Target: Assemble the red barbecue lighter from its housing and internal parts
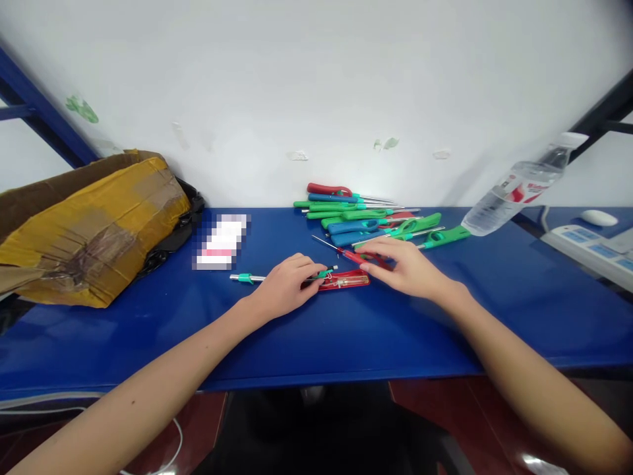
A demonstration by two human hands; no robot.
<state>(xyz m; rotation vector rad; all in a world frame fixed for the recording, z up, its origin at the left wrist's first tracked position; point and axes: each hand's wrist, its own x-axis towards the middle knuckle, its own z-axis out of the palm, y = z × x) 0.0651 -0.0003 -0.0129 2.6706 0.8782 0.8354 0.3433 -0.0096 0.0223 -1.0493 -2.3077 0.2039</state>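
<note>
On the blue table lies a long-nosed gas lighter (251, 278) with its casing taken apart. Its red half shell (353, 281) faces up, showing a clear inner part and thin wires. My left hand (289, 287) rests over the lighter's middle, with thumb and fingertips closed around a green and black part at the shell's left end. Just above the shell, my right hand (403, 264) has its thumb and fingers around the red handle of what looks like a thin screwdriver (349, 254). Its metal shaft points up and left, apart from the lighter.
Behind my right hand is a pile of red, blue and green lighters (356, 226). A taped cardboard box (93, 231) stands at left beside a blurred white item (221, 243). To the right are a water bottle (519, 188), a power strip (588, 247) and a white mouse (599, 218).
</note>
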